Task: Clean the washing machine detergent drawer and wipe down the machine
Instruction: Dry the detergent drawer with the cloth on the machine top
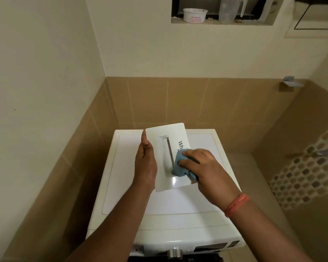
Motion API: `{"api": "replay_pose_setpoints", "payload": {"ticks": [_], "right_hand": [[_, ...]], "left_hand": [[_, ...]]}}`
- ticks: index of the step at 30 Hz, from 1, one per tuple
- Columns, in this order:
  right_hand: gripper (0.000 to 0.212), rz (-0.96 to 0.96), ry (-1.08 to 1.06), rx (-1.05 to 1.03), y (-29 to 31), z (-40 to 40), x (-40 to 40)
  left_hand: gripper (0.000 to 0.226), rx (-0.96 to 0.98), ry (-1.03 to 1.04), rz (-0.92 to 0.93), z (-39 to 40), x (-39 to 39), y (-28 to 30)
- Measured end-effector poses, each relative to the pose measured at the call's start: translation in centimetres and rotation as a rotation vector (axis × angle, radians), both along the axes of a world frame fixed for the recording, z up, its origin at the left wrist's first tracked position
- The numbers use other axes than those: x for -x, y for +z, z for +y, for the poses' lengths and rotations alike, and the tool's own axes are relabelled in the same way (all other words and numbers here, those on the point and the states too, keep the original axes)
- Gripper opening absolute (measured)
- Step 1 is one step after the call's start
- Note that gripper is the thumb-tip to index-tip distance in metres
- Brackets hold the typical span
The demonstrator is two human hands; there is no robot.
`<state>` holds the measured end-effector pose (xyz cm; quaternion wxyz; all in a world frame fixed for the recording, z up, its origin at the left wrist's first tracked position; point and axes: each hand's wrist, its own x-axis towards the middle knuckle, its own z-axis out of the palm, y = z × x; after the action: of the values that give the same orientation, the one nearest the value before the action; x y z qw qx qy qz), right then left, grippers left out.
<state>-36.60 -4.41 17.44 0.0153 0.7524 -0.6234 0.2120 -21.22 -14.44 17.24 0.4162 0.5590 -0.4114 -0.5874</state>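
Fingers [186,157] of right hand [203,167] curl over blue cloth [179,168], pressing it on drawer front panel [165,148]. Left hand [145,165] grips panel's left long edge. Panel held above washing machine [159,208] top, long axis running away from the person.

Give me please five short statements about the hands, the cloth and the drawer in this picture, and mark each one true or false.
1. The right hand presses a blue cloth on the drawer front. True.
2. The left hand rests flat on the washing machine top. False: its grip is on the drawer front's left edge.
3. The drawer sits in its slot in the machine. False: it is held above the machine's top.
4. A white tub stands in the wall niche above. True.
5. The cloth is red. False: it is blue.
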Motion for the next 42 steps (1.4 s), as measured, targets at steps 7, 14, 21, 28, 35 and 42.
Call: {"api": "replay_pose_setpoints", "payload": {"ticks": [7,14,21,28,35,42], "right_hand": [[0.044,-0.033,0.012,0.027,-1.6,3.6,-0.5],[0.020,-0.068,0.118,0.143,-1.3,2.2,-6.0],[0.024,-0.030,0.152,0.128,-0.9,-1.4,-7.0],[0.028,-0.031,0.052,0.195,1.9,-6.7,-6.9],[0.030,-0.030,-0.107,0.255,2.8,-9.4,-4.7],[0.041,0.013,0.015,0.169,1.8,-5.9,-2.3]], "left_hand": [[0.052,-0.011,0.013,0.037,0.1,0.4,-0.1],[0.051,0.024,-0.068,0.014,-0.2,0.2,-0.7],[0.072,-0.135,-0.191,0.508,-0.2,-1.5,0.0],[0.072,0.006,-0.158,0.268,1.1,-1.7,-1.1],[0.074,0.151,-0.182,0.108,0.9,-1.7,-1.1],[0.052,0.015,-0.034,0.098,0.6,-1.8,-0.1]]}}
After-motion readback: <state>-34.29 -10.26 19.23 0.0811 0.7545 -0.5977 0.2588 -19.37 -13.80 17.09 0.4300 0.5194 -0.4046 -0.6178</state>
